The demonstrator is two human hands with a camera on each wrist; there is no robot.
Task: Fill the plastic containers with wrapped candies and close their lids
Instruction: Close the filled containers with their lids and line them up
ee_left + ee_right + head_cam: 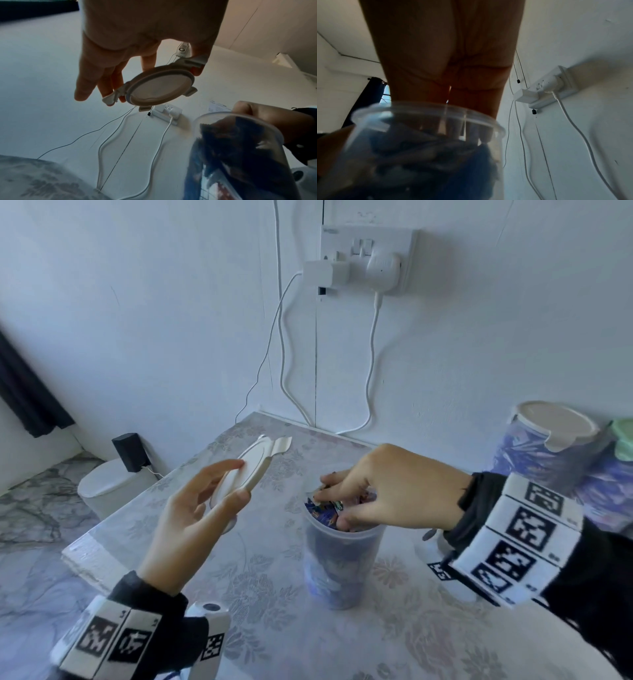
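Right fingers (330, 486): bunched and dipped into the mouth of the open container (342, 563), tips down among the wrapped candies (325, 510); whether pinching one or only pressing the heap, cannot tell. Thumb on the near rim.
Left fingers (219, 474): spread round the round lid (253, 465), thumb on one edge and fingertips on the other; lid held tilted in the air, left of the container and apart from it.
Lid detail: four clip tabs, all flipped outward in the left wrist view (160, 90).
Container: tall, clear, upright on the patterned tablecloth (274, 628), candies heaped up to about the rim.
Already done: lidded container (551, 446) full of blue wrappers, far right by the wall.
Step, by judgement: settling the heap before lidding.
Risk, overfill: wrappers standing above the rim, keeping the lid from seating and the clips from catching.
Risk, tipping: tall narrow tub pressed off-centre with nothing steadying its wall; likely to rock or slide on the cloth.
Risk, trapped wrapper: loose twisted ends caught under the seal, leaving one tab sprung.
Risk, lid grip: edge-only hold on a tilted lid; could slip while swinging across.
Risk, spill: candies flicked out over the rim on withdrawing the right hand (387, 491).
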